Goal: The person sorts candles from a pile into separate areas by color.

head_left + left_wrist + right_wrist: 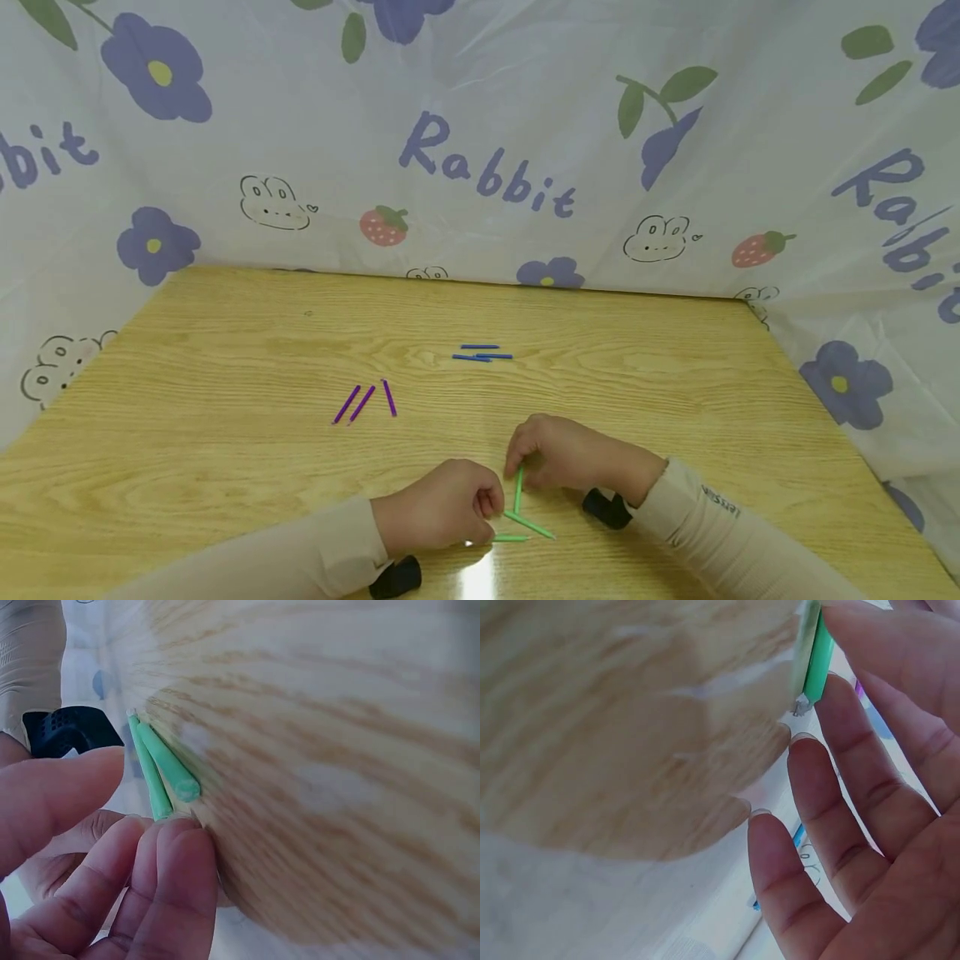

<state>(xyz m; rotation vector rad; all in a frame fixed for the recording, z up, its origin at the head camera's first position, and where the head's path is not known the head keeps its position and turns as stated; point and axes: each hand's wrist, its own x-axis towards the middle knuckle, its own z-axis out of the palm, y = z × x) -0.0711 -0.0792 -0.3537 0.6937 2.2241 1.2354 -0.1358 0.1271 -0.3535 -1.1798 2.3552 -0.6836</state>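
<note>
Pale wood, this tabletop. The left hand covers one end of the near green stick; whether its curled fingers grip it, I can't tell. The right hand pinches the far stick, other fingers loosely spread, a third stick between. Only the right wrist view shows the far one's silvery tip.

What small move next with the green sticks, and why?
Perhaps have the left hand, which grips the lower green stick, slide it rightward: in the head view, its right tip stops short of the right end of the slanted green stick, leaving those ends apart.
</note>
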